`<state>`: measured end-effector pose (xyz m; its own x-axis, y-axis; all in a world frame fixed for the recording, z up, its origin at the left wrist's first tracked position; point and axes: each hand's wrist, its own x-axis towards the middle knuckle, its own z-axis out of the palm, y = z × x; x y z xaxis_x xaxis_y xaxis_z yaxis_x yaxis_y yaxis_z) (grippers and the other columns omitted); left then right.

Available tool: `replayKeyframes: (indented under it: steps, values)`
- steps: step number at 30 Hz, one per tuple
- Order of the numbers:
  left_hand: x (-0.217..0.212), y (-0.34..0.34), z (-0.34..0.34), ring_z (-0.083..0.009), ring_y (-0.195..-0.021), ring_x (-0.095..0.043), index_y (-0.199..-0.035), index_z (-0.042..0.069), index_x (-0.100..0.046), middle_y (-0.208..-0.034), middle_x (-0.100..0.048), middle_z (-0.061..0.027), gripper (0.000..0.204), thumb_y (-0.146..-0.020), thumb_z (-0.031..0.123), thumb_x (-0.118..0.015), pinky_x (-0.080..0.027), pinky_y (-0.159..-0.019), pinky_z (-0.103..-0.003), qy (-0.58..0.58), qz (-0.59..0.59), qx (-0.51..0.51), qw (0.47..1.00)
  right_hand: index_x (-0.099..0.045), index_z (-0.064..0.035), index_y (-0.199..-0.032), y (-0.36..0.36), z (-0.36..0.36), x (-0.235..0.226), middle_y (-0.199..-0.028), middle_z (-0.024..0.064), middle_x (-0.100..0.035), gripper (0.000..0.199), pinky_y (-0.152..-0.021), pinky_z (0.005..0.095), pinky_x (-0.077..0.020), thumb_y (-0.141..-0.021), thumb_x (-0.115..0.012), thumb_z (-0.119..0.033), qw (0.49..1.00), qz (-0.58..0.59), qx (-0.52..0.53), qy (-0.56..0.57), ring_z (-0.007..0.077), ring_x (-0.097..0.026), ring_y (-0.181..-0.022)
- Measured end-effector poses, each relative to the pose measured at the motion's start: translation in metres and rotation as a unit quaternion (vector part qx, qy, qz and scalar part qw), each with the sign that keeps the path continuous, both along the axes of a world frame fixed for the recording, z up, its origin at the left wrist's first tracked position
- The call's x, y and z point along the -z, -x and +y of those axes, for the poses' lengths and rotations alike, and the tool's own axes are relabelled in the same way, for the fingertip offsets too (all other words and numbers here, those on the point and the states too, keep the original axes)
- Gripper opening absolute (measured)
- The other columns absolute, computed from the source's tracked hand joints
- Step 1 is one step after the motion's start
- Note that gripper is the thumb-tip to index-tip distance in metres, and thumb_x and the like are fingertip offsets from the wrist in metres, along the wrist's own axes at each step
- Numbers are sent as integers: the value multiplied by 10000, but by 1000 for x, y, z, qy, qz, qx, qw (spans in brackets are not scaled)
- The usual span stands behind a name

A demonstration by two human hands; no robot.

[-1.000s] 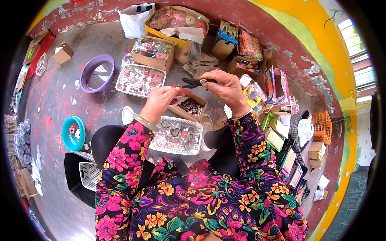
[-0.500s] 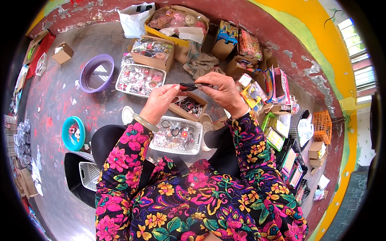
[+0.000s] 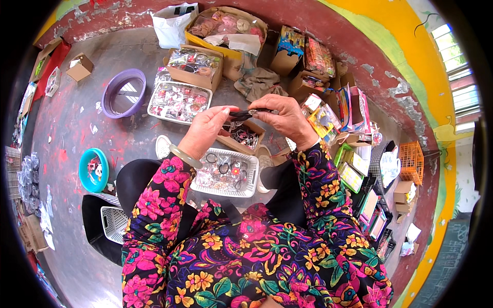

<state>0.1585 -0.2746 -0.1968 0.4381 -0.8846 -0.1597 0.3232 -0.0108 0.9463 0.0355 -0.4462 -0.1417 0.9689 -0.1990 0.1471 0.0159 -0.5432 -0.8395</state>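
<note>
Both hands are raised in front of me over the small cardboard box (image 3: 255,147), which holds dark hair ties. Between them stretches a black hair tie (image 3: 241,116) with a small shiny bit near its right end. My left hand (image 3: 206,128) pinches its left end between thumb and fingers. The right end sits in the closed fingertips of my right hand (image 3: 283,118), which partly hide it. Below, between my feet, stands a white plastic basket (image 3: 252,179) of clear-bagged hair ties.
Beyond my left hand is a white basket (image 3: 177,119) of bagged accessories, with a filled carton (image 3: 205,80) behind it. A purple tub (image 3: 110,110) and a teal basin (image 3: 82,177) stand left. Cartons, packets and an orange crate (image 3: 412,163) line the wall at right.
My left fingers have shifted slightly on the black hair tie, the thumb now lying straighter along it. My right hand has barely moved and keeps its pinch.
</note>
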Motion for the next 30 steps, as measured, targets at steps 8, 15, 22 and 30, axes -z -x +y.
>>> replayKeyframes:
  steps: [8,15,22,30]
  values:
    - [1,1,1,-84,-888,-556,-1141,35,-567,-1034,-593,-27,311,-940,223,-422,-457,-770,-240,37,-26,14,999,-645,0,-908,1,-1,1,-783,59,-606,170,-671,258,-432,-741,-626,-17,1000,13,-3,-21,140,-547,-736]
    - [18,6,-3,-71,-895,-539,-1149,12,-555,-1024,-600,-36,280,-926,146,-452,-455,-771,-224,44,-138,16,989,-635,4,-914,-2,1,5,-768,58,-606,186,-649,252,-440,-730,-635,-13,996,-25,-33,80,133,-554,-729]
    - [19,8,-5,-82,-862,-552,-1172,19,-531,-1036,-585,-39,307,-934,195,-447,-492,-704,-228,-1,-207,60,976,-620,2,-908,-2,12,4,-786,60,-591,185,-629,245,-443,-726,-634,-24,998,52,6,17,117,-557,-723]
    - [0,6,0,-116,-901,-563,-1198,48,-510,-1003,-577,-39,378,-940,307,-415,-525,-653,-254,4,-1,58,998,-606,-38,-857,-4,14,10,-769,101,-585,145,-613,312,-449,-726,-630,-97,993,-42,1,110,251,-580,-724]
